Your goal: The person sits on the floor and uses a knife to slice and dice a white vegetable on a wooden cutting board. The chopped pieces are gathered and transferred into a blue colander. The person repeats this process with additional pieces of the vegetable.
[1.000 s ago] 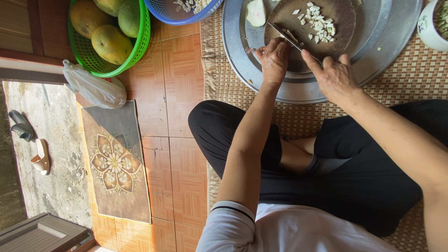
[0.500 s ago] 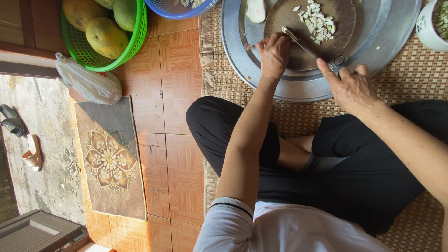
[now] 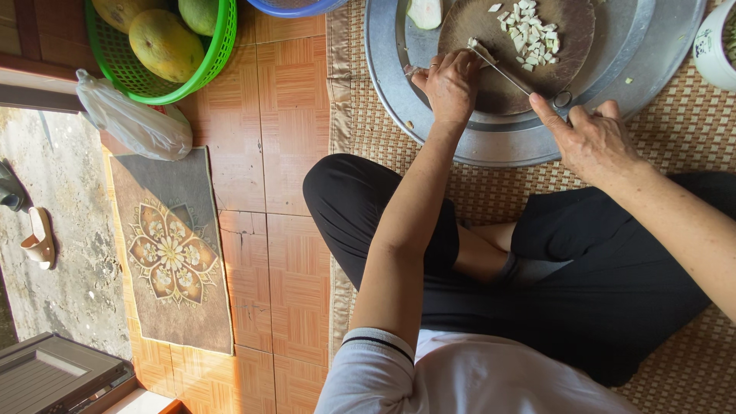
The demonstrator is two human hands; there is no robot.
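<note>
My left hand [image 3: 452,80] presses a small pale piece of vegetable onto a round dark cutting board [image 3: 567,54]. My right hand [image 3: 590,138] grips the handle of a thin knife [image 3: 510,73], whose blade slants across the board to my left fingertips. A heap of pale diced pieces [image 3: 533,34] lies on the far part of the board. The board rests in a wide metal tray [image 3: 383,69], and a larger pale chunk [image 3: 425,11] lies at the tray's far edge. I sit cross-legged in black trousers on a woven mat [image 3: 675,130].
A green basket [image 3: 222,46] of large yellow-green fruit [image 3: 165,46] and a blue basket [image 3: 295,6] stand on the tiled floor at far left. A plastic bag [image 3: 134,123], a patterned doormat [image 3: 172,253] and a sandal [image 3: 38,241] lie left. A white cup [image 3: 717,46] stands right of the tray.
My right hand has drawn back to the right with the knife. My left hand has stayed on the board holding the piece. The view has shifted slightly.
</note>
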